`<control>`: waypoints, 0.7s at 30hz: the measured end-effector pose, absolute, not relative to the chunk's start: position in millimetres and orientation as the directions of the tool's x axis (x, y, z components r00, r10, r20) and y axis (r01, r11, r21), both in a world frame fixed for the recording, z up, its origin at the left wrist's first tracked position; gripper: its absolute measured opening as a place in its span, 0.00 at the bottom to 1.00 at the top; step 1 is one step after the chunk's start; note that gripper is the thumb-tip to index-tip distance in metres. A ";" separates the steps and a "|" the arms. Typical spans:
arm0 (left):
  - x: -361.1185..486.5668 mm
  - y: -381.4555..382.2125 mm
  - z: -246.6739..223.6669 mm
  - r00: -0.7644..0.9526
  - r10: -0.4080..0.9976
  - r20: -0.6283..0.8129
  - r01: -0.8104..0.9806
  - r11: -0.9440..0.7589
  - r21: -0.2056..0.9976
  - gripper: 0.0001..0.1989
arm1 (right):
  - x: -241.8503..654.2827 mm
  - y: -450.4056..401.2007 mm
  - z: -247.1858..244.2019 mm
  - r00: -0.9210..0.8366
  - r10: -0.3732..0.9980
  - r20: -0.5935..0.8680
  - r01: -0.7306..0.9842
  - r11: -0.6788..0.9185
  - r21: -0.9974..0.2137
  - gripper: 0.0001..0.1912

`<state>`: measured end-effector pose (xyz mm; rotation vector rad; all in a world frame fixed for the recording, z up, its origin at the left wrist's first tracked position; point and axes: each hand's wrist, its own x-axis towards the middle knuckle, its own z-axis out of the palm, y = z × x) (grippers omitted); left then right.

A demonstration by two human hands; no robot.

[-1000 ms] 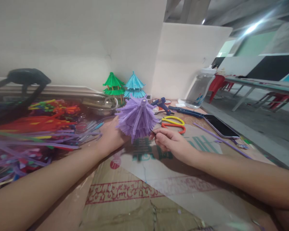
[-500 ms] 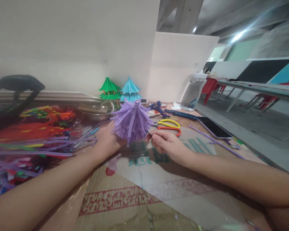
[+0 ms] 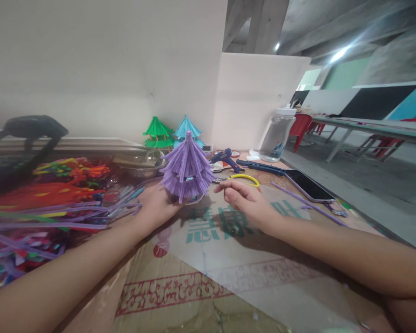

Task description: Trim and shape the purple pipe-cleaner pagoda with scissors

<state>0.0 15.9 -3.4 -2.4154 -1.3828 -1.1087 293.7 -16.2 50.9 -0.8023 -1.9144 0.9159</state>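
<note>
A purple model pavilion (image 3: 187, 169) with a two-tiered roof of fuzzy pipe cleaners stands upright before me. My left hand (image 3: 159, 203) grips it from the left and low down, its fingers mostly hidden behind the roof. To the right, my right hand (image 3: 242, 199) is closed in a pinch on a thin dark tool (image 3: 222, 186), whose tip points toward the lower roof; its kind is too small to tell. Scissors with yellow and orange handles (image 3: 244, 177) lie just behind that hand, partly covered by it.
Green (image 3: 156, 132) and light blue (image 3: 186, 129) pavilions stand at the wall. A glue gun (image 3: 228, 159), a phone (image 3: 310, 186), a water bottle (image 3: 279, 134) and loose purple pipe cleaners (image 3: 307, 203) lie rightward. Colourful pipe cleaners (image 3: 69, 171) and a metal bowl (image 3: 137, 164) are left.
The purple pavilion has tipped back from leaning toward me to nearly upright, showing both roof tiers. My right hand's thin tool has drawn slightly away from the roof edge.
</note>
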 end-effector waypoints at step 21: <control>7.4 6.6 5.4 0.315 0.688 0.654 0.774 -0.585 0.243 0.18 | 330.3 6.0 88.0 -0.654 0.405 0.639 0.662 0.714 0.226 0.22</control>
